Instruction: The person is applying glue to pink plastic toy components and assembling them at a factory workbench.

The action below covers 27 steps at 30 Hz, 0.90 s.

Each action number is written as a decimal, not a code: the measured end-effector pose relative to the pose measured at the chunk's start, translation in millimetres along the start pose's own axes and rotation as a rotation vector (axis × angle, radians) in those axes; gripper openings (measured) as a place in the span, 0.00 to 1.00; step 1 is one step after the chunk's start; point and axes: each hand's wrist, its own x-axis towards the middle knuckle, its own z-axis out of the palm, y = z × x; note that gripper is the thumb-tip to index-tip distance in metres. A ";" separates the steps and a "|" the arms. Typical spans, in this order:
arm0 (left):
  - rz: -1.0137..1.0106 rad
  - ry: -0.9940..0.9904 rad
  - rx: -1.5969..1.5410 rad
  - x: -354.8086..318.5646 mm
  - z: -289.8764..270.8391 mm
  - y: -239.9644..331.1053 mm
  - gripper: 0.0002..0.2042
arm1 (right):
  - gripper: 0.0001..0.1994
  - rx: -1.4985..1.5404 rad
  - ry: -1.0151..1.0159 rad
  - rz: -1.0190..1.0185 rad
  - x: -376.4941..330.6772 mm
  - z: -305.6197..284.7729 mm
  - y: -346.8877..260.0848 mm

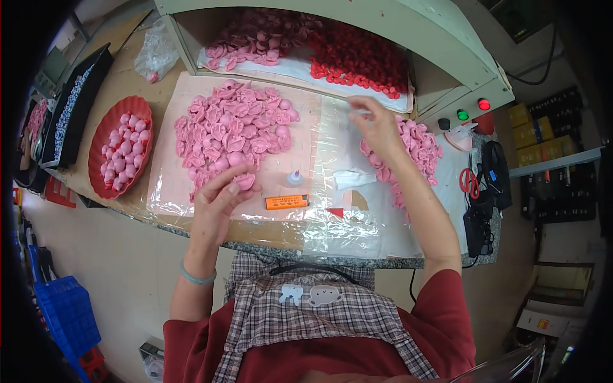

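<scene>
Left hand (217, 201) fingers pinch pink piece (244, 180) near worktop (255, 233) front edge; right hand (377, 124) fingertips pinched, perhaps on small clear bit, by rear pink pile (412, 150).

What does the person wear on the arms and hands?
Both hands, left hand and right hand, are bare, without gloves. The short dark red sleeves end near the elbows. A thin pale blue-green wristband circles the left wrist.
</scene>
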 end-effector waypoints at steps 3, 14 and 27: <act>-0.012 -0.018 -0.047 -7.7 -0.8 -5.8 0.20 | 0.18 -0.179 0.124 -0.016 47.4 -25.6 35.1; -0.089 -0.062 -0.125 -26.5 1.3 -19.0 0.15 | 0.19 -0.600 0.147 0.136 172.6 -15.1 99.8; -0.126 -0.144 -0.093 -34.8 4.7 -20.4 0.18 | 0.12 -0.271 0.322 0.046 156.1 -23.6 107.4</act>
